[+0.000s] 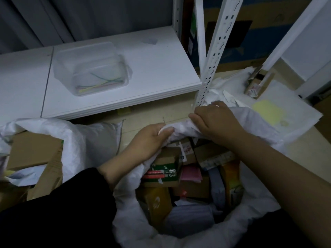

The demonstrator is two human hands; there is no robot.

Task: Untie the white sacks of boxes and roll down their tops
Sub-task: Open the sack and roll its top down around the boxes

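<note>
Gripping the far rim of the open white sack (179,228) with 2 hands: left hand (148,140) curled round the bunched fabric, thumb pressed on top and fingers tucked under the fold; right hand (213,120) just beside it, knuckles up, fingers curled over the same rolled edge and pinching it down. Rolled into a thick white ring all round the mouth of that sack, near side lowest in view, far side under the 2 hands. Packed inside the ring with boxes (170,174) and parcels: a green and red printed carton just below the left hand, a pink packet beside it, brown cartons and grey mailers deeper in. Black sleeve (75,197) on the left arm, crossing the sack's left rim; right forearm bare, crossing its right rim. Left of the sack, a second white sack (77,138), also open, with large brown cartons showing inside. Beyond the sack and to its right, a third white sack (279,108) with a pale yellow patch on its side and a brown box poking out of its top. Beyond the sack, past a strip of beige floor, a low white shelf (157,68) with a clear plastic tub (93,68) on it, thin coloured ties lying in the tub. Rising from beyond the right hand, a slotted white upright (215,51) of the rack, more cartons behind it.
</note>
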